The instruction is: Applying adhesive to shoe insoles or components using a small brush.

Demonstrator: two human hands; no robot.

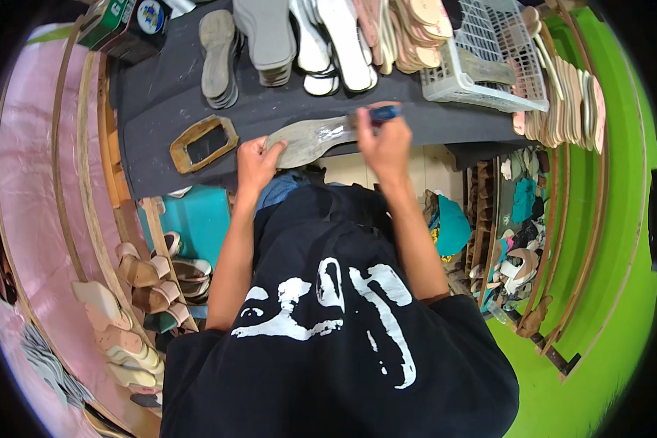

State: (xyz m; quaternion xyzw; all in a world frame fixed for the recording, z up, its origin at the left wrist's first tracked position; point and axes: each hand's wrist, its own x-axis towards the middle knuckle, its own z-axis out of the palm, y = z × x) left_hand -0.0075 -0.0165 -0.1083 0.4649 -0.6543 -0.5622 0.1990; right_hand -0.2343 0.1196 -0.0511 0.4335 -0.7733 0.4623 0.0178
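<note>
Fingers of my left hand [256, 164] grip a gray sole [303, 142] over the near edge of the tabletop [150, 113]; my right hand [387, 150] clasps a blurred blue tool [385, 113] at the sole's right end. Left of the sole sits a brown frame [179, 155]; beyond the sole, stacked insoles [265, 36].

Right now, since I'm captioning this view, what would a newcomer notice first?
White print stands out on the black T-shirt, lower centre. Above, the left hand holds a gray insole while the right hand grips a blue-handled tool. A bright green wall curves along the right.
</note>
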